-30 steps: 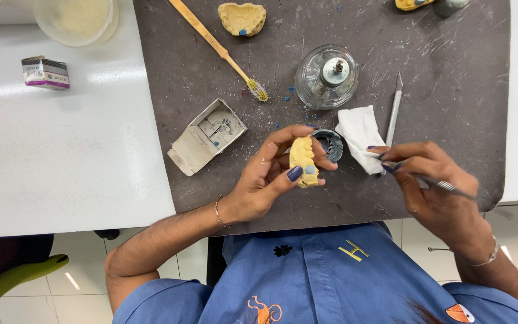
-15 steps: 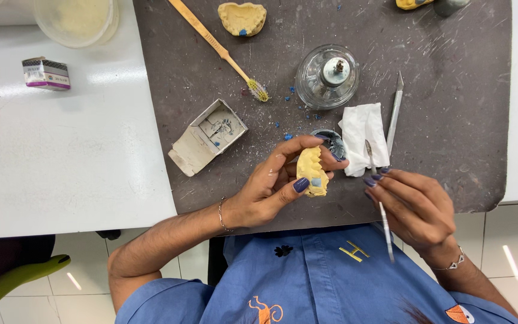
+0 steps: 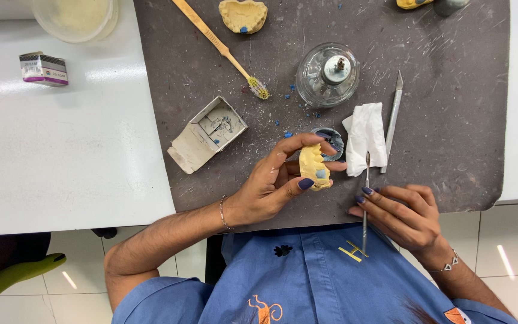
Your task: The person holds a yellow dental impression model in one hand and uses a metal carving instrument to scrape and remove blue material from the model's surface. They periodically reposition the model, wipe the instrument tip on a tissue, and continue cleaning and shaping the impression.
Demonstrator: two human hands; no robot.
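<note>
Left hand [image 3: 271,186] pinches yellow dental cast [image 3: 313,168] over grey mat [image 3: 451,150]. Right hand [image 3: 404,213] grips thin metal instrument [image 3: 366,198] beside it. Brace hands together, keep tip light.

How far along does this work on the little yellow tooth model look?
Some already looks done: the yellow dental cast carries a blue wax spot, and blue crumbs litter the grey mat. In hand: the left hand grips the cast, the right hand holds a thin metal instrument. A second cast lies aside.

Dental lab: plaster casts [image 3: 243,14], spirit lamp [image 3: 327,74], scarred mat [image 3: 451,120].
</note>
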